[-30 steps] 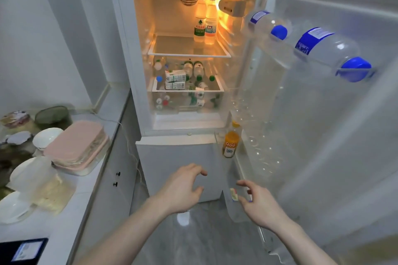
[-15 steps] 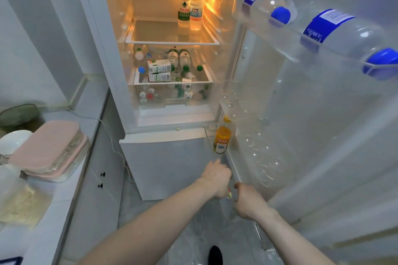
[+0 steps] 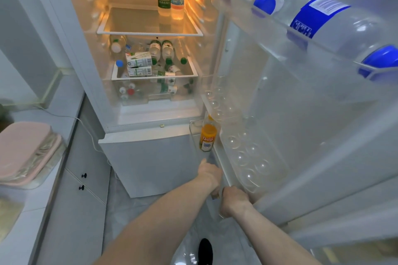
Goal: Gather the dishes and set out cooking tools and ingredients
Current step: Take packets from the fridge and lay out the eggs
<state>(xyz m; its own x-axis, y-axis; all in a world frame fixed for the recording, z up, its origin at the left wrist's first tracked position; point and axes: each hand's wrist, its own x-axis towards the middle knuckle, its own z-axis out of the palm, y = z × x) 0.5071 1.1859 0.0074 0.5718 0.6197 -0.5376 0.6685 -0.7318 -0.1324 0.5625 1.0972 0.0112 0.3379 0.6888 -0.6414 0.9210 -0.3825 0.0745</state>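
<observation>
Both hands meet low at the freezer door's (image 3: 150, 163) right edge, just below the juice bottle (image 3: 208, 136): left hand (image 3: 210, 175) curled on it, right hand (image 3: 233, 199) gripping alongside.

The fridge door (image 3: 150, 163) is smooth, shiny white. The door shelf (image 3: 247, 157) is clear, glossy plastic. The water bottles (image 3: 323, 26) are see-through plastic with shiny blue caps. The milk cartons (image 3: 139, 61) look like paper. The pink lid (image 3: 23, 146) looks matt.
</observation>
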